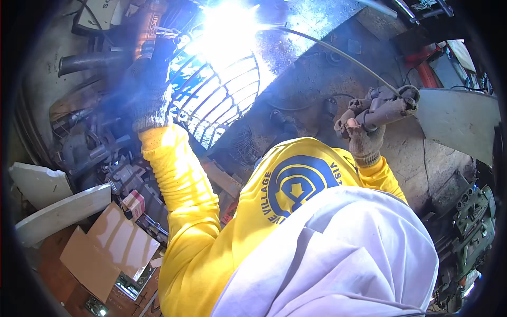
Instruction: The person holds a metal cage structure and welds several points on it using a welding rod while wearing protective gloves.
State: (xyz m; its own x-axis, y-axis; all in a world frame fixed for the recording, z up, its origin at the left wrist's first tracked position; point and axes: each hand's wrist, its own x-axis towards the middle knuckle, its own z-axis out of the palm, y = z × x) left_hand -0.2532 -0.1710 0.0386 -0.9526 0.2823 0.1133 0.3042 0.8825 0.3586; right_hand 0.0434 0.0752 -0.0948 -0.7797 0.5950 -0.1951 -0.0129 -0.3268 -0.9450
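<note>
A blinding arc (229, 26) burns at the far end of a curved wire grille (216, 100), and its glare hides the metal there. My gloved left hand (150, 98) is at the grille's left edge; dark haze covers its fingers, so their grip does not show. My gloved right hand (365, 140), off to the right, is wrapped round a worn, brownish welding electrode holder (391, 113). From the holder, a long, bent welding rod (338, 51) runs up and left to the arc.
An orange power tool (148, 29) and a dark pipe (95, 62) lie beyond my left hand. Metal parts, pale broken boards (63, 211) and a cardboard box (119, 245) crowd the left. On the right are a curved metal sheet (462, 124) and dark machine parts (470, 222).
</note>
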